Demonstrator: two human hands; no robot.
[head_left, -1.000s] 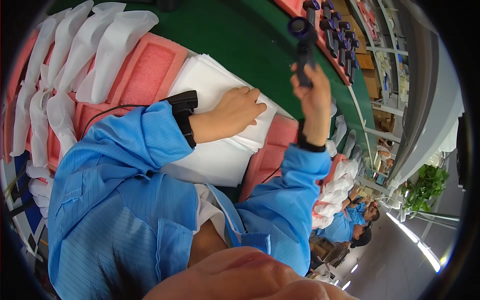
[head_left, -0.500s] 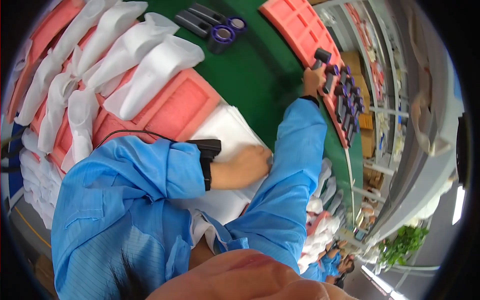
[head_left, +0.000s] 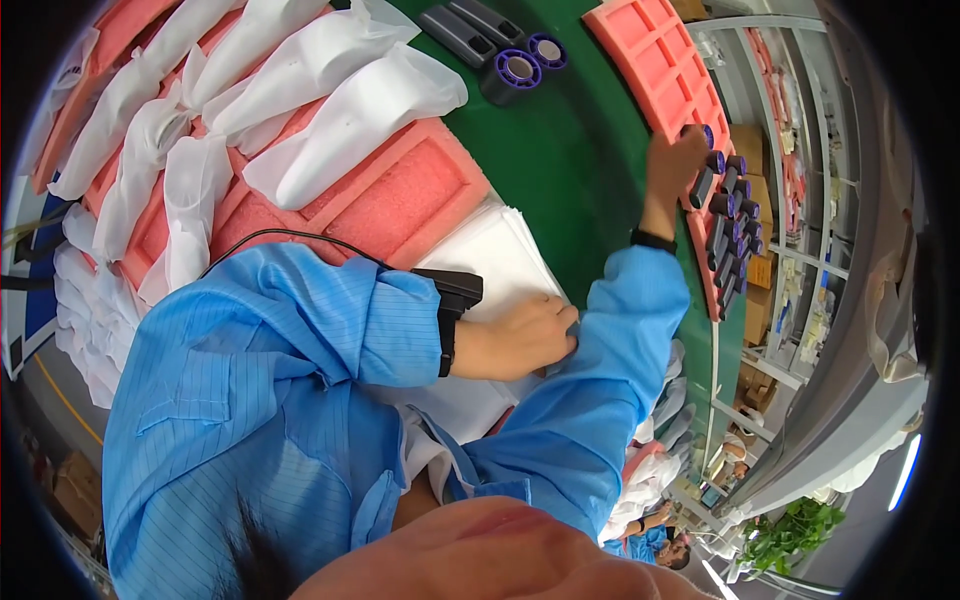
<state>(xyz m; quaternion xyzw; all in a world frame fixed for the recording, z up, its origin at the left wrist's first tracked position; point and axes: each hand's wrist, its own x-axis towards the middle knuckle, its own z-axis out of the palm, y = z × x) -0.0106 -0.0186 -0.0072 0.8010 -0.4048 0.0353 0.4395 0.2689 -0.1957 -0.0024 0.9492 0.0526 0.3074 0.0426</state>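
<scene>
Worktop (head_left: 570,170) is deep green, clock read off the whole view with 12 at the top. Left hand (head_left: 528,332) sits dead centre on a stack of white sheets (head_left: 500,245), fingers curled; can't tell if they're gripping anything. Blue right sleeve (head_left: 610,370) cuts across the stack's edge, and a black cable (head_left: 310,235) runs off at 10. Pink foam tray (head_left: 390,195) at 11 has white pouches (head_left: 360,110) lying across it. Up at 12, two dark purple-ringed handhelds (head_left: 508,88) lie side by side. Around 2, right hand (head_left: 675,165), well apart from the left, curls over another pink tray (head_left: 690,90) holding a cluster of similar handhelds (head_left: 722,203); it blocks too much to tell whether it's clamped on one. Beyond: shelving (head_left: 795,253) and cardboard boxes (head_left: 748,148) at 2 to 3, plant (head_left: 795,530) at 4, another person (head_left: 668,548) near 5.
</scene>
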